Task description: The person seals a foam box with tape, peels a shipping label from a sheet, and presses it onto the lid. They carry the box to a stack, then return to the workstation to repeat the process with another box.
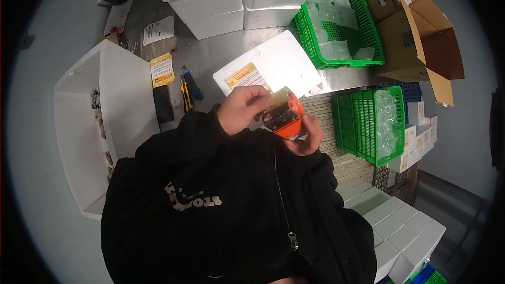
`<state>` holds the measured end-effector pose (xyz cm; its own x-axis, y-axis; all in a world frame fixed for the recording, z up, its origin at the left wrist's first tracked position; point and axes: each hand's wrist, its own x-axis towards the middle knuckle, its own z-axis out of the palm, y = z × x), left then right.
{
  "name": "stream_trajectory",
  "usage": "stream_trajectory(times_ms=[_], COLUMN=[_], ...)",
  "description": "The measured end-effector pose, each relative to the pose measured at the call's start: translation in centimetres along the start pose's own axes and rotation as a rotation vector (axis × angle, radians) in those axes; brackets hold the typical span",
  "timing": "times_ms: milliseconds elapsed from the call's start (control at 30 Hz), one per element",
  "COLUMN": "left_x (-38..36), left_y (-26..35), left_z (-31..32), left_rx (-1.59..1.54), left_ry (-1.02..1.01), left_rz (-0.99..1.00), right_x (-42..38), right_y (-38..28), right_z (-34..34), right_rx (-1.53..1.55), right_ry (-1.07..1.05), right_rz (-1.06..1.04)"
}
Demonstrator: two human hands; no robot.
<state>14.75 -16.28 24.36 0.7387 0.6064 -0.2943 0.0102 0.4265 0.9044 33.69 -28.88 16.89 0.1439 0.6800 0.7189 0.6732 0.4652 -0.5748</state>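
Observation:
My right hand is wrapped round an orange and black tape dispenser with a roll of clear, yellowish tape on it. At the dispenser's left side, my left hand is closed, thumb and forefinger pinched at the tape; the tape end between them is hard to make out. Just beyond both hands lies a white foam lid on the metal table. A yellow and white printed leaflet rests on the lid, partly behind my left hand.
Left of the lid lie a blue utility knife, a yellow one and printed leaflets. White foam boxes stand stacked behind. Green crates with clear bags and an open cardboard box are at right; an open foam box is at left.

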Motion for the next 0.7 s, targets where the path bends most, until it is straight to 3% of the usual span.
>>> stream_trajectory(times_ms=[133,333,433,600,700], left_x=[0.6,0.9,0.5,0.7,2.3], left_y=[-0.6,1.3,1.1,0.3,-1.8], left_z=[0.0,-1.2,-1.3,-1.2,-2.4], left_rx=[0.032,0.083,0.077,0.183,0.377], left_ry=[0.145,0.077,-0.136,-0.007,0.143], left_rz=[0.092,0.117,0.058,0.070,0.170], right_x=[1.2,0.6,0.5,1.3,2.9], right_y=[0.1,-0.3,-0.1,-0.8,-2.7], right_z=[-0.3,0.3,0.5,0.5,-0.3], right_rx=[-0.077,-0.058,-0.042,-0.085,-0.150], right_ry=[-0.026,-0.031,-0.011,-0.006,-0.296], right_rz=[-0.114,-0.046,-0.060,-0.075,0.152])
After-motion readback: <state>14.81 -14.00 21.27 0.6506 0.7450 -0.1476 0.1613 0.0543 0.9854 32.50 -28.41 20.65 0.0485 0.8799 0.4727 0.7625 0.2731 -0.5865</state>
